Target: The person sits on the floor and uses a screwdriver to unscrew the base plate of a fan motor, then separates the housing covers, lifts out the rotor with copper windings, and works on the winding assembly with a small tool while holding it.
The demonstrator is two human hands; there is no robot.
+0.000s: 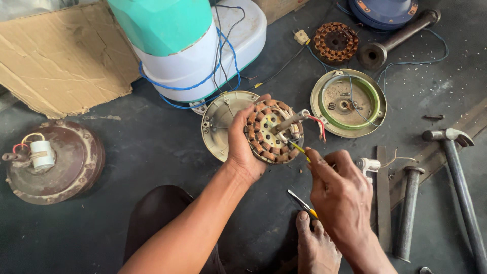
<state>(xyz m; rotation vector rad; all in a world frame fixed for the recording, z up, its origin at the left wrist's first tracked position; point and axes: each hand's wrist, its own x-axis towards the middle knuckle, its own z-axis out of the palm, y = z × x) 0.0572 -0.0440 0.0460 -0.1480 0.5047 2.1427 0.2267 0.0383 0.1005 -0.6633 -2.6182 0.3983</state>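
Your left hand [242, 147] grips the copper-wound stator [273, 131] by its rim at nine o'clock, fingers clamped, holding it above the floor [152, 147] over the pale round cover [218, 124]. Your right hand [339, 195], at five o'clock of the stator, has its fingers pinched on a yellow-handled tool [301, 150] whose tip meets the windings. A claw hammer [459, 167] lies well apart at three o'clock.

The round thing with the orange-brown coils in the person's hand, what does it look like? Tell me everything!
The stator is a round metal disc ringed with copper-coloured wire coils, with small holes in its pale middle. A grey shaft sticks out towards the right, and red and white wires hang from it. The left hand holds it up by its edge, tilted, above a cream cover. The right hand pokes a thin yellow tool at its lower edge.
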